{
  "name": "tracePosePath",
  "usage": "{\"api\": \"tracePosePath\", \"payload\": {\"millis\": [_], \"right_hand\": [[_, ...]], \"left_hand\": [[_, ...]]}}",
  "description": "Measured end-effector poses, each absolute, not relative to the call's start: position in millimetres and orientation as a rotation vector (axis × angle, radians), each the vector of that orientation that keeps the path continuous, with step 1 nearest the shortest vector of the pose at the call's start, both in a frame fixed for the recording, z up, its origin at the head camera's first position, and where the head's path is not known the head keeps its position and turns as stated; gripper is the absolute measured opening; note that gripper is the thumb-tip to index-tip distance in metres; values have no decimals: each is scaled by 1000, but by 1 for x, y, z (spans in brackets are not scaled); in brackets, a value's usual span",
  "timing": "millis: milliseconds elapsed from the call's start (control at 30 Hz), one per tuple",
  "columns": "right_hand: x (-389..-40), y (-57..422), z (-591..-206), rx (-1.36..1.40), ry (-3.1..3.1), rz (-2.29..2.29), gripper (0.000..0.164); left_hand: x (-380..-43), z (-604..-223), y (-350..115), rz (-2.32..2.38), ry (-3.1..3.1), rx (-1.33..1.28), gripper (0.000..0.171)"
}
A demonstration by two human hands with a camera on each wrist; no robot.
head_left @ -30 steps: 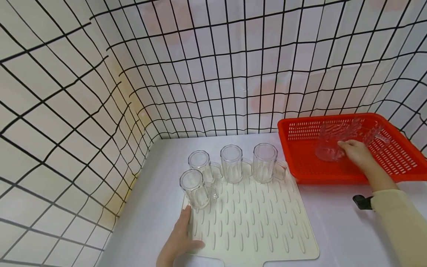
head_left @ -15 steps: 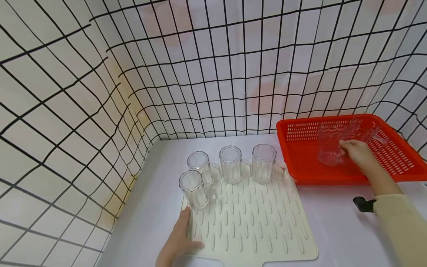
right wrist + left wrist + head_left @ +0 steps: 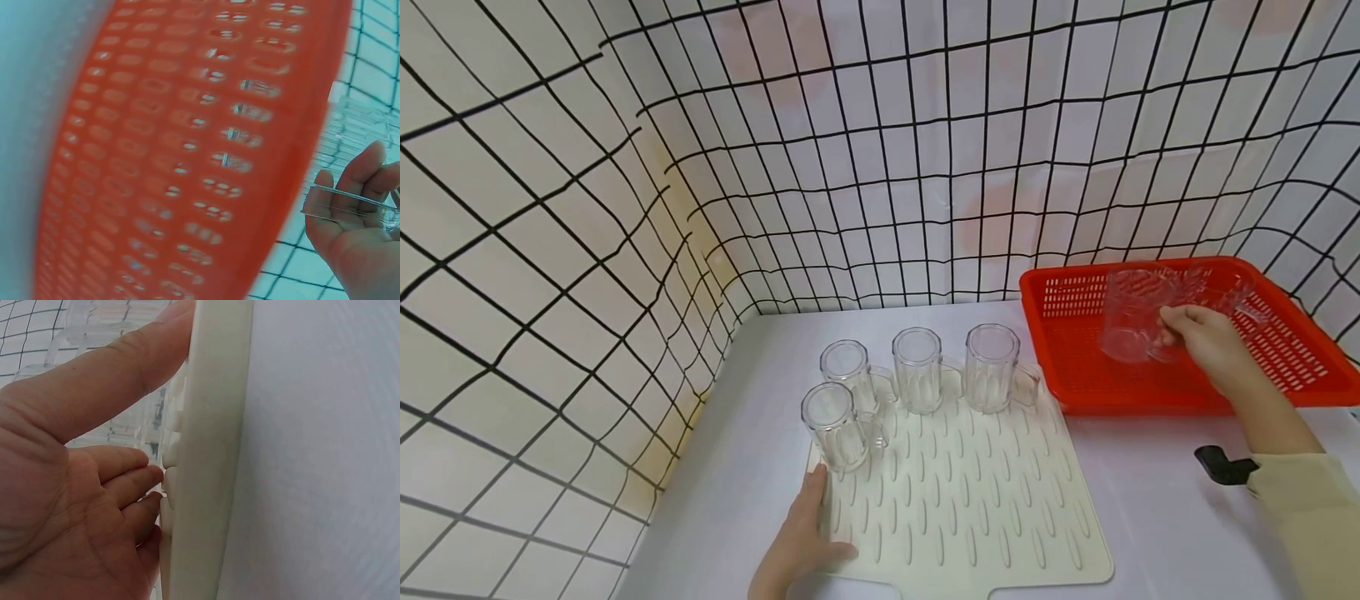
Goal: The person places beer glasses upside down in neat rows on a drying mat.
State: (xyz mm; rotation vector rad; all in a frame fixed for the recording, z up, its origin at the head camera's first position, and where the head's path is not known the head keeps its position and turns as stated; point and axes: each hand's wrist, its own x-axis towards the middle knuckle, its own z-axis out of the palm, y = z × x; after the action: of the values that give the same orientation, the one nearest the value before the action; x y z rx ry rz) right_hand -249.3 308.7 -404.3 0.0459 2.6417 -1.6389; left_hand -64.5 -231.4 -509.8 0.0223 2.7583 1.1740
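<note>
My right hand (image 3: 1213, 346) grips a clear glass mug (image 3: 1126, 325) by its handle, over the red plastic basket (image 3: 1056, 387). In the right wrist view the curled fingers (image 3: 359, 172) show beyond the basket's slotted wall. My left hand (image 3: 801, 529) rests along the left edge of a cream drying board (image 3: 970, 542) with raised oval ridges. The left wrist view shows the thumb (image 3: 119, 378) on the board's edge and the other fingers lightly bent beside it. Several clear mugs stand upright on the board: front left (image 3: 841, 429), back left (image 3: 850, 375), middle (image 3: 919, 371) and right (image 3: 991, 367).
More clear glassware (image 3: 1236, 296) lies in the basket, partly behind my right hand. The white table (image 3: 722, 483) carries everything. White walls with a black grid (image 3: 880, 150) rise at the back and both sides. A black strap piece (image 3: 1221, 465) sticks out at the right sleeve.
The mug in my right hand has tilted and shifted slightly within the basket, now a little higher and further left. My left hand and the mugs on the board stay put.
</note>
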Motion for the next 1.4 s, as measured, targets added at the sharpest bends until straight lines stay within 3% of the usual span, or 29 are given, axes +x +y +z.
{"api": "tracePosePath", "payload": {"millis": [667,1033,1400], "right_hand": [[-219,277,-356,-244,2539,-1885,28],[-211,261,-349,-644,2257,-2165,21],[-200,239,-345,-690,2594,-1824,20]], "left_hand": [[-64,-508,-231,1235,2762,82,123],[-64,-509,-232,1229,2765,77,123],[-65,-509,-232,1224,2739,35,125]]}}
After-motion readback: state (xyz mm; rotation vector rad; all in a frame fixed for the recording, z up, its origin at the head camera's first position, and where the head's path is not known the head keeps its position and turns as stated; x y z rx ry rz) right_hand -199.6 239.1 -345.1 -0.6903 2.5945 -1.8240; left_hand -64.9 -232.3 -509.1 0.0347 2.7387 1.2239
